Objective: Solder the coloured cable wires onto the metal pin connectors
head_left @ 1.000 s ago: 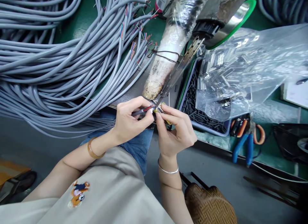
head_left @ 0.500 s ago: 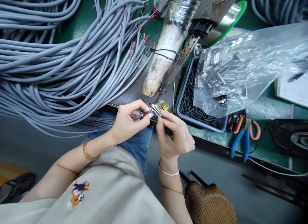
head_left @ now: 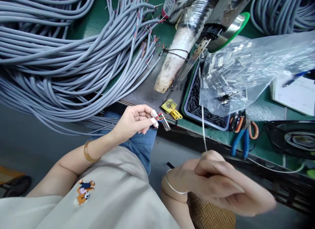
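My left hand (head_left: 140, 119) is pinched around thin coloured wires (head_left: 160, 117) at the end of a cable. A small metal multi-pin connector (head_left: 165, 123) is at these wires, just past the fingertips. My right hand (head_left: 228, 186) is lower right, away from the connector and smeared by motion, its fingers bent together. A thin pale strand that looks like solder wire (head_left: 203, 124) runs taut from above the parts tray down to this hand; the exact grip is hidden. Below the soldering iron's holder lies a yellow piece (head_left: 171, 109).
Grey cables (head_left: 86, 65) cover the left of the bench. A tray (head_left: 183, 107) of small black tubes stands right of centre, partly under a clear bag (head_left: 226, 78) of metal parts. Blue-handled pliers (head_left: 242, 142) lie farther right. A green-rimmed spool (head_left: 232, 33) is behind; a woven stool (head_left: 214, 214) is below.
My right hand has left the connector and swung down and right, and the pale strand now stretches to it. My left hand still holds the wires, slightly farther right in view.
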{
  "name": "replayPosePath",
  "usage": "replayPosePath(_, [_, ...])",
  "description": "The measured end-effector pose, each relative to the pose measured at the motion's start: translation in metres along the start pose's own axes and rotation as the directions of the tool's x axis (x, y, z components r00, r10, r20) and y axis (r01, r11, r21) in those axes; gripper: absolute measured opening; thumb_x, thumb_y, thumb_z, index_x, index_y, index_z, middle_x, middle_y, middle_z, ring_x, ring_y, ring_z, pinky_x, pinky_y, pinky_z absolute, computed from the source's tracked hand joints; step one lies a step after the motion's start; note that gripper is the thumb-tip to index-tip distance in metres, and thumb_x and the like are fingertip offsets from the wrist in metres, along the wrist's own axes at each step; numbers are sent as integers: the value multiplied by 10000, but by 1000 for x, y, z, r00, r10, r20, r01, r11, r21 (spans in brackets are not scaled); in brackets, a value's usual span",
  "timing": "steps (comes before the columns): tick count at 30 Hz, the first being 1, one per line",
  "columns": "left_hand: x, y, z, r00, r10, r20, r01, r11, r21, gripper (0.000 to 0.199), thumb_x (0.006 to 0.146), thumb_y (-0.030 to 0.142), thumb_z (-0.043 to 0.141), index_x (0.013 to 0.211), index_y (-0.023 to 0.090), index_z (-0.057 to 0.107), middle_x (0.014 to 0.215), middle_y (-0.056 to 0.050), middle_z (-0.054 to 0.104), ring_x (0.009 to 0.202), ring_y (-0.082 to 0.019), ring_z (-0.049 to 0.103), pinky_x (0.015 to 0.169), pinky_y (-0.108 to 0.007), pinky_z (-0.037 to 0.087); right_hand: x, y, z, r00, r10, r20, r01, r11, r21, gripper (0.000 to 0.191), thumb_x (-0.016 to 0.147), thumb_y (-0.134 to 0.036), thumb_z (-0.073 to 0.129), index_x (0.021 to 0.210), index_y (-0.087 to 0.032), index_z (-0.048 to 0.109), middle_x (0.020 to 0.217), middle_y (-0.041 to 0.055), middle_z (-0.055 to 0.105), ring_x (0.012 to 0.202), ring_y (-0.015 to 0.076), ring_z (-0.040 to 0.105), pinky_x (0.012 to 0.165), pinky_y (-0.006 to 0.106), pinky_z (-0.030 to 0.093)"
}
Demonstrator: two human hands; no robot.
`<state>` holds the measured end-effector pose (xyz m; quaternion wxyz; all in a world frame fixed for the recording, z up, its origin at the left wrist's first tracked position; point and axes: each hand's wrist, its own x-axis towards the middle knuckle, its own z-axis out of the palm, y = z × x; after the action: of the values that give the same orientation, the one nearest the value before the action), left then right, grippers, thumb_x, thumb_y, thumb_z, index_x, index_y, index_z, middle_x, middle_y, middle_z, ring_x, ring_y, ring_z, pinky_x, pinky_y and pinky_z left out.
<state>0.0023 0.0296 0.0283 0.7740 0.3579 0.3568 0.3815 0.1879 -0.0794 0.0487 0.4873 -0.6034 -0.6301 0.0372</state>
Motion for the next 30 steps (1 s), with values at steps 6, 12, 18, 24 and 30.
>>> replayPosePath(6, [-4,3,8,1000,16,16,-16,1000,10,148,634,97,735,757,126,659,588,25,696,411,-19,497,409,-127,388,28,-19,38,982,173,75,-176,984,36,85,903,-252,734,975,-232,774,801,-5,682,511,62,420,481,257,340])
replayPosePath(12, [-6,1,5,998,30,56,-33,999,41,130,657,114,712,776,129,660,566,46,665,411,-25,504,399,-126,398,35,-5,50,947,222,231,-263,950,166,91,914,-238,700,860,-216,771,775,5,689,617,104,541,558,264,412])
replayPosePath(18, [-6,0,-1,993,-18,115,6,994,109,150,667,127,692,813,126,659,533,56,640,396,-39,520,395,-133,416,35,0,45,913,261,313,-331,923,198,119,918,-270,699,938,-230,809,784,12,698,618,105,547,518,254,372])
replayPosePath(24, [-3,-4,-1,990,-54,129,36,989,140,169,654,115,706,809,137,641,526,59,618,402,-44,511,402,-137,405,38,0,42,937,160,310,-212,967,142,85,910,-217,705,922,-224,789,758,-10,701,593,99,568,548,253,439])
replayPosePath(30, [-2,-11,0,984,156,85,-170,965,200,156,726,143,741,875,128,697,765,-16,729,623,-77,651,625,-173,555,27,0,48,931,-289,222,328,930,-163,192,887,-100,709,1027,-229,734,855,5,773,709,102,695,640,227,512])
